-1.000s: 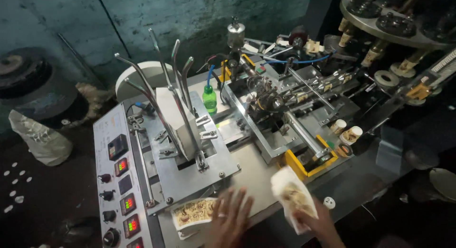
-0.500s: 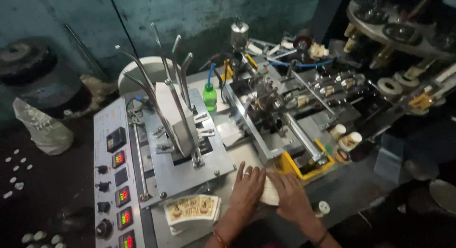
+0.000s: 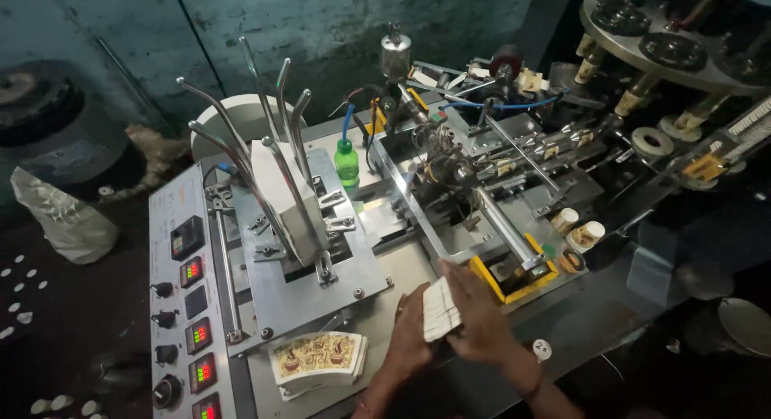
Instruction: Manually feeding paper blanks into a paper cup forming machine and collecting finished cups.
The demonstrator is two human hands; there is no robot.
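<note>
Gripping one white stack of paper blanks [image 3: 441, 309] edge-up between both hands: left hand [image 3: 411, 335] under it, right hand [image 3: 479, 316] over it, fingers clenched round it above the steel bench [image 3: 401, 270]. A printed stack [image 3: 318, 359] lies just left, near the control panel [image 3: 189, 307].

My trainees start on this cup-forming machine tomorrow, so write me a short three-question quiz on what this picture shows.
1. True or false: both hands grip the white stack of paper blanks.
2. What lies on the machine deck to the left of the left hand?
A) a printed stack of fan-shaped blanks
B) a spanner
C) a roll of tape
3. What colour is the small bottle behind the blank holder?

Key:
1. True; the right hand covers its far side.
2. A, the printed blanks.
3. Green: the bottle.
</note>
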